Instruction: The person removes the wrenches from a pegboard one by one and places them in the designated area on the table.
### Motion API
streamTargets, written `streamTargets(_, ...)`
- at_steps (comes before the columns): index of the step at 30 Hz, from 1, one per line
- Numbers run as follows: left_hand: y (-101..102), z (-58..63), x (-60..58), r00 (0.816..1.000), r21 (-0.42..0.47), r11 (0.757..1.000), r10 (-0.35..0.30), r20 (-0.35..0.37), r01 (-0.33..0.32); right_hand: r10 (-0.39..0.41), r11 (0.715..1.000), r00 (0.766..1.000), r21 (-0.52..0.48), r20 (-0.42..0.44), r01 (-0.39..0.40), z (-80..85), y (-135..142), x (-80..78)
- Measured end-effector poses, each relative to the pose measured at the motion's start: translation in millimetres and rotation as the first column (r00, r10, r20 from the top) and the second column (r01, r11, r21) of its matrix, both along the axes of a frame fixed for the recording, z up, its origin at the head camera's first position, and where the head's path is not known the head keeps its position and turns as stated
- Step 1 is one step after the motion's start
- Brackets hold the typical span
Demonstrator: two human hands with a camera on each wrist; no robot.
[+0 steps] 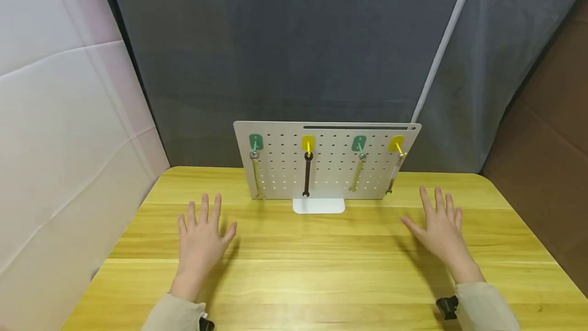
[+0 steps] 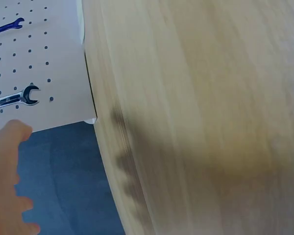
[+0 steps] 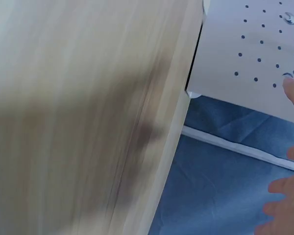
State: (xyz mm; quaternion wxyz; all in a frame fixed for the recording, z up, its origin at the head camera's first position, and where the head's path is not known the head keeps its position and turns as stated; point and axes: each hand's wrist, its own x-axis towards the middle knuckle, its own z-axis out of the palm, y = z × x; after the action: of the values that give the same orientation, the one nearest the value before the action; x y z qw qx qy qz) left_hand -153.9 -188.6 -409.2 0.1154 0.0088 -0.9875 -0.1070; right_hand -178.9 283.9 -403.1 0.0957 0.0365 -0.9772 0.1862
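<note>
Four wrenches (image 1: 307,175) on pegboard hooks (image 1: 308,141)

Before you, dark grey cloth (image 1: 294,40) fills the upper middle, with a pale strip (image 1: 444,45) slanting at upper right. On the left you have white sheeting (image 1: 59,126), on the right a brown surface (image 1: 546,132); the wooden table (image 1: 312,280) shines at bottom middle.

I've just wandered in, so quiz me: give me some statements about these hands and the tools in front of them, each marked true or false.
1. Exactly three wrenches hang on the pegboard. False: four hang there.
2. The dark wrench hangs from a yellow hook. True.
3. The left hand is holding something. False: it is empty, its fingers spread.
4. The right hand is empty. True.
5. The pegboard stands on a wooden table. True.
</note>
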Motion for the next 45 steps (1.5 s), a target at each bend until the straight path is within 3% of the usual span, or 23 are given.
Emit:
streamTargets(8, 2.2, 10.4, -2.9, 0.988, 0.206, 0.977, -0.028, -0.153, 0.059, -0.010, 0.990, 1.000, -0.140, -0.021, 0.007, 11.8, -7.2, -0.7)
streamTargets(12, 3.7, 25.5, -8.0, 0.979, 0.333, 0.939, -0.013, -0.204, 0.082, -0.005, 0.951, 1.000, -0.308, 0.005, 0.007, 21.4, -11.7, -0.3)
streamTargets(17, 2.6, 51.5, -16.9, 0.977, 0.500, 0.861, 0.015, -0.214, 0.097, -0.006, 0.868, 1.000, -0.497, -0.015, -0.002, 33.0, -18.2, -2.8)
streamTargets(21, 2.2, 72.3, -26.8, 0.957, 0.561, 0.812, 0.012, -0.291, 0.160, -0.015, 0.819, 1.000, -0.574, -0.014, 0.004, 38.8, -21.6, -7.1)
streamTargets(23, 3.0, 83.0, -32.4, 0.946, 0.568, 0.800, 0.005, -0.325, 0.191, -0.010, 0.787, 1.000, -0.617, -0.013, 0.000, 41.4, -23.9, -9.3)
streamTargets(28, 8.2, 105.7, -44.9, 0.927, 0.533, 0.812, -0.027, -0.373, 0.239, 0.020, 0.624, 0.998, -0.779, -0.051, -0.053, 46.6, -35.8, -16.0)
streamTargets(30, 11.2, 112.3, -49.5, 0.925, 0.520, 0.816, -0.045, -0.378, 0.252, 0.014, 0.587, 0.999, -0.809, -0.034, -0.036, 48.5, -40.9, -18.7)
streamTargets(36, 19.5, 123.4, -63.2, 0.936, 0.566, 0.788, -0.033, -0.350, 0.240, 0.018, 0.621, 0.997, -0.783, 0.072, 0.045, 51.7, -51.3, -24.3)
streamTargets(42, 24.5, 129.0, -75.6, 0.946, 0.624, 0.751, -0.001, -0.325, 0.215, 0.055, 0.604, 0.993, -0.795, 0.109, 0.053, 49.6, -58.3, -28.0)
streamTargets(45, 26.1, 132.1, -79.4, 0.944, 0.633, 0.743, 0.003, -0.329, 0.218, 0.046, 0.615, 0.991, -0.786, 0.125, 0.071, 48.2, -60.6, -28.8)
